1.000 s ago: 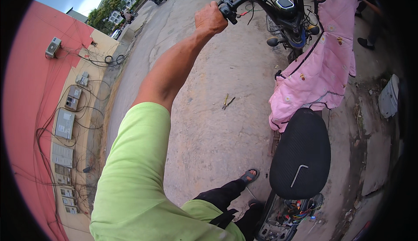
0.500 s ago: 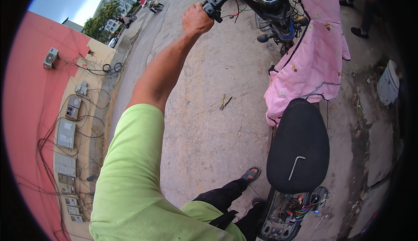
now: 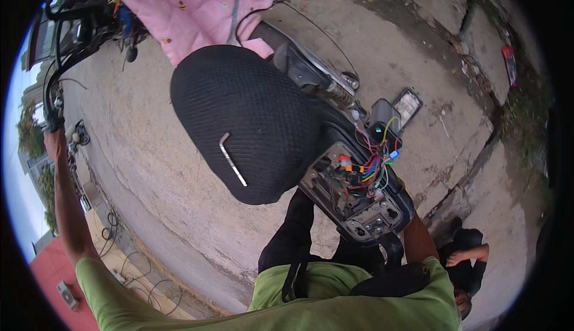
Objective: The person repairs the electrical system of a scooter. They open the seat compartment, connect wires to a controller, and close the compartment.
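**Left hand [image 3: 55,144] on the curved black handlebar [image 3: 50,95], right hand hidden**

In the head view, far left, I see it curled around the handlebar's end. The black ribbed-fabric seat [image 3: 263,107] sits at centre, a silver L-shaped hex key [image 3: 233,165] near its lower-left edge. Grey concrete ground [image 3: 442,157] stretches right of the black tail frame [image 3: 365,226], which covers the right hand; I can't tell its state.

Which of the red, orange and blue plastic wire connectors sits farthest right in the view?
The blue plastic connector, right of the orange plastic connector; the red plastic connector is leftmost.
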Motion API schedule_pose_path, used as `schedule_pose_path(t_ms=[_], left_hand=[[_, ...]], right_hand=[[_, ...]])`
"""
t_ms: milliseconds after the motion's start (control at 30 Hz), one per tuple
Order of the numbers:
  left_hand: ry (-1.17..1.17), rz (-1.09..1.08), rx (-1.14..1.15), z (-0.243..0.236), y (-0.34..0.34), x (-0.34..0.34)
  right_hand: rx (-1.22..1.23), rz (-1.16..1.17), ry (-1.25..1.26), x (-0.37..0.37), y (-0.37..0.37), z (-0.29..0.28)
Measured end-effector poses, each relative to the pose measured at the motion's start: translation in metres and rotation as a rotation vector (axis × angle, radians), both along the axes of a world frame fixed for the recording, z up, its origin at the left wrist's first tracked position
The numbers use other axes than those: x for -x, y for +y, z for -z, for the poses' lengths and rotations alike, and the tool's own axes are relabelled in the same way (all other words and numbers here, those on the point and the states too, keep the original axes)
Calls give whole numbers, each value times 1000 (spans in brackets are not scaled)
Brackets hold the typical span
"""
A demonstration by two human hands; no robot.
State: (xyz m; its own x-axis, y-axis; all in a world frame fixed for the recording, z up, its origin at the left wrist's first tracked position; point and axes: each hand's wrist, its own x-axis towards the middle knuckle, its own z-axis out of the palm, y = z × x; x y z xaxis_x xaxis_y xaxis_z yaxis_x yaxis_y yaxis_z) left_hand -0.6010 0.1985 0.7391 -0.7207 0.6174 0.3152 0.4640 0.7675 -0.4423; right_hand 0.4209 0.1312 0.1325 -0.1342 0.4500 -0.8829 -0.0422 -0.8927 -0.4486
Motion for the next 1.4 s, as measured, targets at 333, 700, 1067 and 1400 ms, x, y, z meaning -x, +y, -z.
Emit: schedule_pose_path(t_ms=[333,700,1067,1400], left_hand=[[-189,16,156,-53,29,-4],[-111,-112,44,-16,39,-81],[-102,-263,-55,12,61,-102],[-141,-249,-74,3,37,-106]], right_hand=[[217,-144,-378,1,-4,59],[100,-342,-451,-4,24,120],[278,-736,-268,39,94,106],[431,-689,18,43,94,108]])
